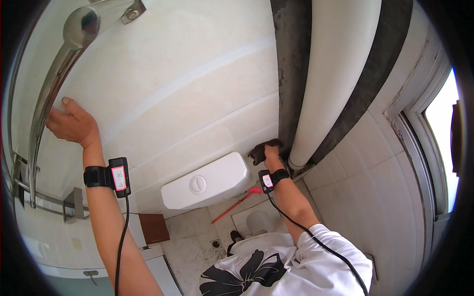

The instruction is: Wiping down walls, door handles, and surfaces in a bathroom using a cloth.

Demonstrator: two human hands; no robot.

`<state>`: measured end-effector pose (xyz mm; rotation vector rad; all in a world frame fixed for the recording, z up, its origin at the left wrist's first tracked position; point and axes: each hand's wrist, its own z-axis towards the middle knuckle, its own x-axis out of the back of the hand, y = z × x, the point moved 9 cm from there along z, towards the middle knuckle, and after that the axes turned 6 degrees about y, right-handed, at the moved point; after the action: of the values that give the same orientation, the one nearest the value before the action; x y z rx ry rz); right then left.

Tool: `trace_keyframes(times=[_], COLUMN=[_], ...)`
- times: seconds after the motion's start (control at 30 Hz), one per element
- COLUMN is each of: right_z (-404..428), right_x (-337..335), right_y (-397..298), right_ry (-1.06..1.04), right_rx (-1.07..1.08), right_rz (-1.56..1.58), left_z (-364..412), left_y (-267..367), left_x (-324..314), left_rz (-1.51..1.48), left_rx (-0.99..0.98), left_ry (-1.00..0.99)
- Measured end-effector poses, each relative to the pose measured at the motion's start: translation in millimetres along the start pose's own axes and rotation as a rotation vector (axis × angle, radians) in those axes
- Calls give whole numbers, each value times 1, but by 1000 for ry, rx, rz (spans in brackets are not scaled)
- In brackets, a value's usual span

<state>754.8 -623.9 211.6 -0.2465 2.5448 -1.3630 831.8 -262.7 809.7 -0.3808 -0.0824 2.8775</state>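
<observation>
A dark brown cloth (260, 151) is bunched in my right hand (271, 152), low on the tiled wall near a white vertical pipe (342, 66). My left hand (73, 124) is raised at the left beside a curved chrome bar (55, 83). Its thumb points up, and the bar partly hides its fingers; whether they grip anything I cannot tell. Between my arms stands a white toilet cistern (207, 181) with a round flush button (198, 184) on its lid. Cream wall tiles (192, 77) fill the space behind it.
An orange-red stick with a brush-like head (237, 205) lies beyond the cistern, near the floor. Left, a metal rack (74, 207) hangs above a washbasin (70, 272). A floor drain (216, 244) is below. A framed window (440, 148) is at right. Cables run from both wrist devices.
</observation>
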Motion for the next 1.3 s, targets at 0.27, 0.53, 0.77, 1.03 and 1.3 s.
trace_keyframes(times=[0.27, 0.53, 0.77, 1.03, 1.3], right_z=[-28, -92, -85, -108, -160], right_x=[-29, -29, -39, -69, -89], right_y=[4, -128, -94, -72, -74], right_ry=[-326, -269, -286, -349, -419], right_rx=[-235, 61, -81, -138, -20], right_rz=[165, 368, 327, 214, 194], left_z=[-1, 0, 2, 1, -2], left_y=[0, 0, 11, 6, 2], left_x=[4, 9, 8, 8, 6], left_rz=[21, -46, -100, -66, -56], left_rx=[-62, -40, -60, -17, 8], left_ry=[17, 22, 36, 31, 30])
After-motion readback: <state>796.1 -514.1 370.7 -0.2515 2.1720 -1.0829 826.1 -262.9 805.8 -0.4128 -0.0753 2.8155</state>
